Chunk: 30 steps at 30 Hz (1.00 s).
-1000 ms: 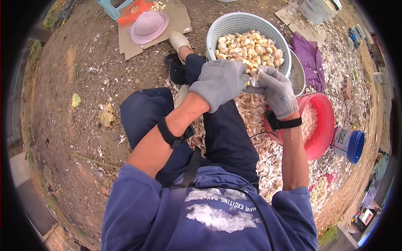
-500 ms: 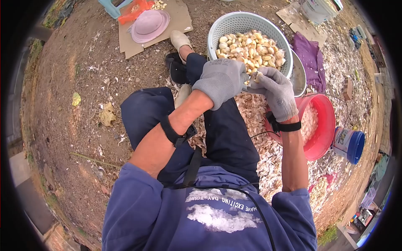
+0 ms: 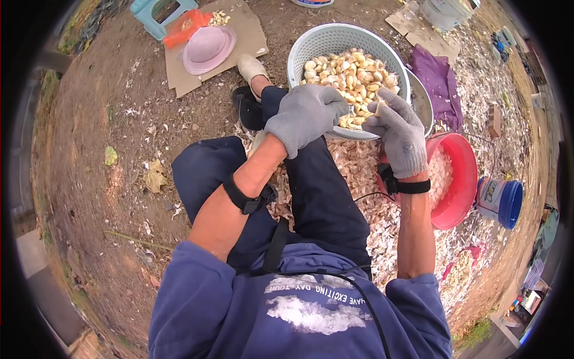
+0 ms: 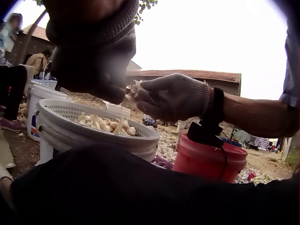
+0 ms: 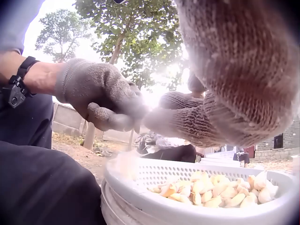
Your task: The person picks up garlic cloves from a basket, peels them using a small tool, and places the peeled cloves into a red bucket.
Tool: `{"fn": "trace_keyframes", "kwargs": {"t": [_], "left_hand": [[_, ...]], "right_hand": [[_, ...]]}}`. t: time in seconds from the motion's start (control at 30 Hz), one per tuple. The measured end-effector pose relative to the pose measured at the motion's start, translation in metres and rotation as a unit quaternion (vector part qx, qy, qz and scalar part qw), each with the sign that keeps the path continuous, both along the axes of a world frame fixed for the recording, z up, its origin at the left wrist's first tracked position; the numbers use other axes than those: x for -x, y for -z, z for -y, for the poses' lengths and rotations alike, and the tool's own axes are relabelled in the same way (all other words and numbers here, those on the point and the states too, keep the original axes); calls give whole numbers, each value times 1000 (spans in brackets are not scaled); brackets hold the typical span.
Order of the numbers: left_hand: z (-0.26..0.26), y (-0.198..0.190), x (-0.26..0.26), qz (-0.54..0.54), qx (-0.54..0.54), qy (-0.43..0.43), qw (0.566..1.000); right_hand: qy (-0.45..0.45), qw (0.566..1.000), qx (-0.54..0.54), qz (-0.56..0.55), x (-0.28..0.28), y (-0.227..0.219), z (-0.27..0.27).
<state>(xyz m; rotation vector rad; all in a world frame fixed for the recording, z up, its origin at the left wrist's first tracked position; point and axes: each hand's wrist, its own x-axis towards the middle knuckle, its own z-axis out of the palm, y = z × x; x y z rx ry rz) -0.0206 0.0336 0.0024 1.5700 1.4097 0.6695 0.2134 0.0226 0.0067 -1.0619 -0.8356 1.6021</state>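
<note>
Garlic cloves (image 3: 350, 75) in basket (image 3: 317, 42)

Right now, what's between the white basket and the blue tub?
In the head view, the red plastic bucket sits between the white perforated plastic basket and the blue plastic tub.

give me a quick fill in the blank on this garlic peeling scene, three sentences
1. The peeled garlic cloves lie in a white ____.
2. Both hands, the left hand and the right hand, wear grey ____.
3. The tub beside the person's right arm is ____ in colour.

Missing words: basket; gloves; red
</note>
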Motion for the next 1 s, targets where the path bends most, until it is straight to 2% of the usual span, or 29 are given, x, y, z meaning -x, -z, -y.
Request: {"fn": "trace_keyframes", "kwargs": {"t": [0.03,0.1,0.13,0.2,0.33,0.37,0.53,0.6,0.77,0.97,1.0], "left_hand": [[-1,3,0,0,-2,3,1000],[-2,6,0,108,42,18,993],[-1,5,0,108,41,20,993],[4,-1,2,195,75,50,977],[17,-39,3,173,121,77,974],[22,-43,3,189,115,107,969],[34,-43,0,209,122,191,951],[34,-39,-1,216,112,209,947],[36,-45,0,240,126,188,944],[37,-33,-4,224,120,195,947],[38,-36,-5,195,116,185,956]], "right_hand": [[3,1000,-2,0,-2,0,2],[2,1000,-9,13,-6,0,6],[4,1000,-10,13,-7,-1,8],[18,1000,-5,1,-9,-2,14],[25,1000,-10,-9,-19,2,24],[24,999,-9,-24,-20,2,27],[15,999,3,-50,-26,0,40],[10,1000,-5,-4,-25,-4,47],[-4,999,-16,-35,-27,-3,60],[-20,999,3,-35,-13,-30,82],[-22,999,8,-30,-13,-31,83]]}}
